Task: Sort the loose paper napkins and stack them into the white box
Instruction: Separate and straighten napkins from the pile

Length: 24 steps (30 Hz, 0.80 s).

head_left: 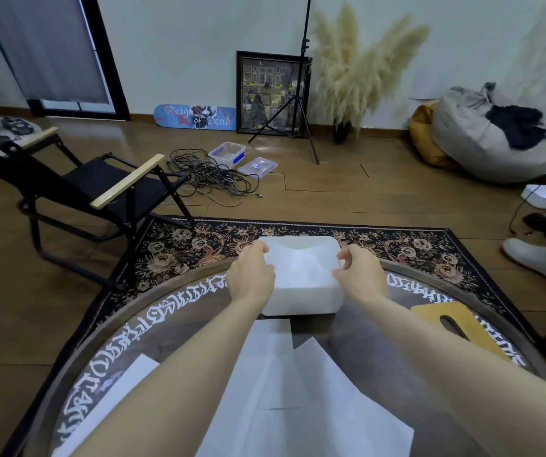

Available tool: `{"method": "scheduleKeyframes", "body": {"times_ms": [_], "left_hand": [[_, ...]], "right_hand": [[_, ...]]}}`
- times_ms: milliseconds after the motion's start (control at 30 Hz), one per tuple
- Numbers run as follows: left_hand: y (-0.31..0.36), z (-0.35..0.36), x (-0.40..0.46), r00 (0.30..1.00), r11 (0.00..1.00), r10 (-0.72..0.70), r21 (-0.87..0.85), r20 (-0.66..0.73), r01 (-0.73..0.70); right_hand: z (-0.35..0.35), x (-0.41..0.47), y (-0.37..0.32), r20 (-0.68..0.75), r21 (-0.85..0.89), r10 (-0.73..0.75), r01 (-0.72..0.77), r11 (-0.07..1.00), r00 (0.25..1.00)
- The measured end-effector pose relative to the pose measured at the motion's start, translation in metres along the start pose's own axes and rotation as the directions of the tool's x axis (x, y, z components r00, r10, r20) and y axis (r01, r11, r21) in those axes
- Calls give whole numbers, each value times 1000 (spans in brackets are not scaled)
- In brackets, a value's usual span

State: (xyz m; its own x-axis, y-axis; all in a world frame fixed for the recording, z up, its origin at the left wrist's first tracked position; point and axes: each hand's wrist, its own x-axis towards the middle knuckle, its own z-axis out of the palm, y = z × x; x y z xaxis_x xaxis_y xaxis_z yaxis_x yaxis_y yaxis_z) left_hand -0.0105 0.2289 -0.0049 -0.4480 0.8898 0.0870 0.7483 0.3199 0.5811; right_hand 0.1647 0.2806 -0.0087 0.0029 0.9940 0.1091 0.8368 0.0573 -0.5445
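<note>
The white box [303,298] stands at the far edge of the round glass table [380,344]. A white napkin [301,265] lies inside it, sagging in the middle. My left hand [250,275] pinches the napkin's left edge at the box's left rim. My right hand [359,270] pinches the napkin's right edge at the right rim. Loose white napkins [298,390] lie overlapped on the table between my forearms. Another loose napkin [117,397] lies at the near left.
A tan wooden lid with an oval slot [456,328] lies on the table to the right of the box. A black folding chair [84,192] stands at the left. Cables [212,179] and plastic containers [229,153] lie on the floor beyond the patterned rug [182,245].
</note>
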Motion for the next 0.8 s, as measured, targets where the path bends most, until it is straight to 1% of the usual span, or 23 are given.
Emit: {"method": "scheduleKeyframes", "body": {"times_ms": [167, 300, 467, 600, 733, 800], "left_hand": [[5, -3, -9, 999, 997, 50, 60, 9, -51], [8, -7, -20, 988, 978, 146, 141, 51, -152], [7, -12, -40, 963, 924, 258, 272, 75, -268], [0, -16, -59, 943, 883, 308, 332, 126, -333], [-11, -25, -85, 928, 863, 326, 344, 181, -370], [-17, -30, -101, 924, 853, 328, 360, 194, -378]], "right_hand": [[-1, -5, 0, -16, -62, -71, 69, 996, 997], [-6, -16, -2, 31, -199, -164, 167, 966, 986], [-12, -34, -5, 64, -266, -212, 222, 938, 975], [-19, -55, -7, 114, -314, -235, 259, 913, 965], [-23, -85, -1, 219, -370, -268, 334, 867, 938], [-26, -99, 0, 251, -366, -276, 355, 860, 928]]}}
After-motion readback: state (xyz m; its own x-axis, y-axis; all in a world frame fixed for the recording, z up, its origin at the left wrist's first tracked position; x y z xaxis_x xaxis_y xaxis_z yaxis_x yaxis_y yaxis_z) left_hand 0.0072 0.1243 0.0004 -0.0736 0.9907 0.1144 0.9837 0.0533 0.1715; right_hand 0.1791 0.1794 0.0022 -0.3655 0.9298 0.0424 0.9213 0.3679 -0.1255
